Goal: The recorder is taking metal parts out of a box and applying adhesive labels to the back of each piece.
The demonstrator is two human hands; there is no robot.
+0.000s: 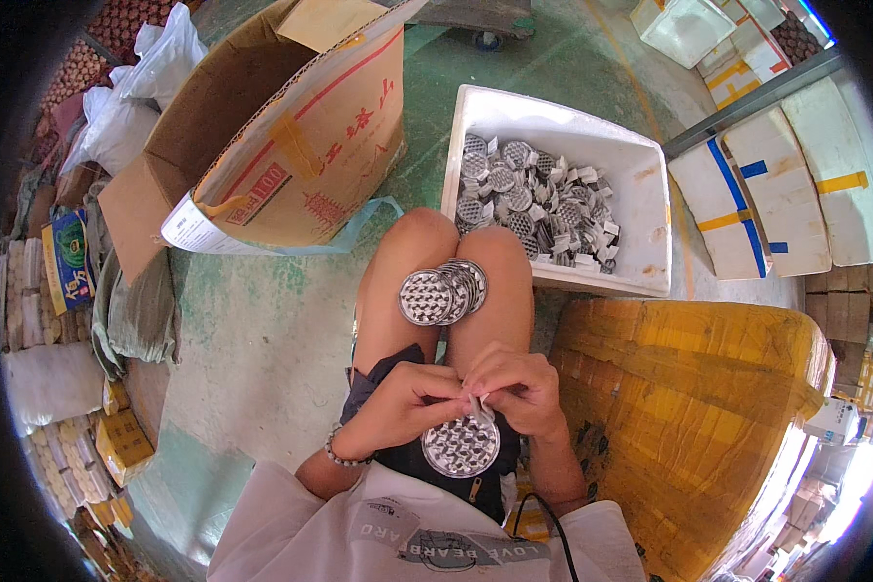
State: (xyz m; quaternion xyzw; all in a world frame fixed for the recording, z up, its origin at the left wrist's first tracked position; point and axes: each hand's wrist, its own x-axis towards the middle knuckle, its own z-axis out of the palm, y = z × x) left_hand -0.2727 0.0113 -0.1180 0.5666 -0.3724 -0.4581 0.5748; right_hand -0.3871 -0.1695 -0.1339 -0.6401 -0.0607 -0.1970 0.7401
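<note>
Over my lap, a round silver disc with a raised, hole-like pattern (461, 448) hangs just below my fingers. A small whitish strip or tab (479, 409) stands at its upper edge. My left hand (412, 400) is closed, thumb and fingertips pinching at this strip. From the other side my right hand (516, 390) pinches it too, its fingers curled. Fingertips hide where strip and disc meet. Farther out, a fanned stack of similar silver discs (425, 297) rests across my thighs.
Beyond my knees stands a white foam box (658, 228) holding many such discs with pale tabs. A tall cardboard box (310, 145) gapes at the far left. Close on my right sits a large carton wrapped in yellow tape (679, 388). White foam boxes (795, 175) line the right.
</note>
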